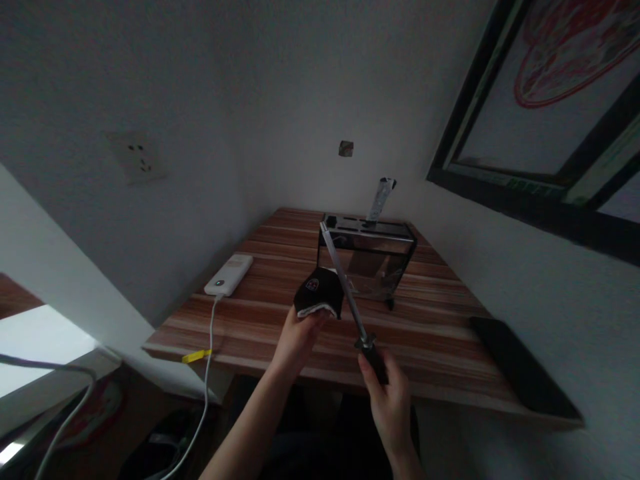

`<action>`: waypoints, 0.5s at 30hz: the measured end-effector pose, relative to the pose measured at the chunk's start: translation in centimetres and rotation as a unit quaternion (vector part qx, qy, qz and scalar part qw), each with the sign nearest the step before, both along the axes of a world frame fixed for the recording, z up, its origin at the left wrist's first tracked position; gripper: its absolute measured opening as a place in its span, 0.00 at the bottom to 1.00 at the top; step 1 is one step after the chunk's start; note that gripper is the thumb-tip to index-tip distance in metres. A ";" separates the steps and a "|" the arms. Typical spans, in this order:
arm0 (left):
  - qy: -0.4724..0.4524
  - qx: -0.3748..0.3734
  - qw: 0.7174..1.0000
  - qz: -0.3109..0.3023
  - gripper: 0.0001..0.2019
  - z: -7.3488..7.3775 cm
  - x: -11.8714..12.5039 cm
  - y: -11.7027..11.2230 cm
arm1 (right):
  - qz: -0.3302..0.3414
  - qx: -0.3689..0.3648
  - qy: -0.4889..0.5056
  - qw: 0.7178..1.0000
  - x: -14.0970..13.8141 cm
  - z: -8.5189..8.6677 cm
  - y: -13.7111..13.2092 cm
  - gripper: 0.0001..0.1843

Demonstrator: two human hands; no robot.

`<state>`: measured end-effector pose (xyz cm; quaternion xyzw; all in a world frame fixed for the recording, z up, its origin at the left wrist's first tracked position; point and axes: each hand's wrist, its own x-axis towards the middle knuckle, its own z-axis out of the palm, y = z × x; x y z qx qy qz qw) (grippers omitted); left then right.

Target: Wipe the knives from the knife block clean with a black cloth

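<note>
My right hand (389,393) is wrapped round the black handle of a honing steel (345,283). Its long metal rod slants up and to the left, the tip in front of the knife block. A black cloth with a small emblem and a whitish edge (323,290) is in my left hand (299,340), just left of the rod; whether cloth and rod touch, I cannot tell. The cloth covers most of my left fingers. Behind both hands stands a see-through knife block (373,257) with a dark frame and a slotted top. A wrapped, pale handle-like piece (381,199) sticks up from it.
On the left of the striped wooden table (270,247) lies a white power bank (230,275), its cable running over the front edge past a yellow tag (196,357). A flat black object (523,367) lies at the right edge. Walls border the table; a large frame (550,187) leans at right.
</note>
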<state>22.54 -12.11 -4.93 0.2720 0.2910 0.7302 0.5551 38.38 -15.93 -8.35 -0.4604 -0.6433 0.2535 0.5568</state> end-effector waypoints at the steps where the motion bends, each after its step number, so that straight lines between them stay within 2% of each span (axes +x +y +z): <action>1: 0.018 -0.001 1.000 0.011 0.16 -0.2 0.1 -0.1 | 0.008 -0.024 0.015 1.000 -0.2 0.4 -0.2 0.12; 4: 0.067 -0.019 0.997 0.031 0.15 -0.4 0.3 -0.5 | 0.037 -0.091 0.062 0.993 -0.9 1.0 -0.3 0.14; 8: 0.110 -0.054 0.992 0.040 0.16 -0.8 0.7 -1.2 | 0.106 -0.166 0.144 0.970 -1.7 0.6 -0.2 0.17; 11: 0.119 -0.074 0.989 0.044 0.17 -1.4 0.9 -1.6 | 0.138 -0.186 0.185 0.955 -2.0 0.3 -0.3 0.17; 15: 0.105 -0.084 0.990 0.032 0.18 -1.7 0.8 -2.0 | 0.138 -0.191 0.215 0.948 -1.9 0.3 -0.3 0.18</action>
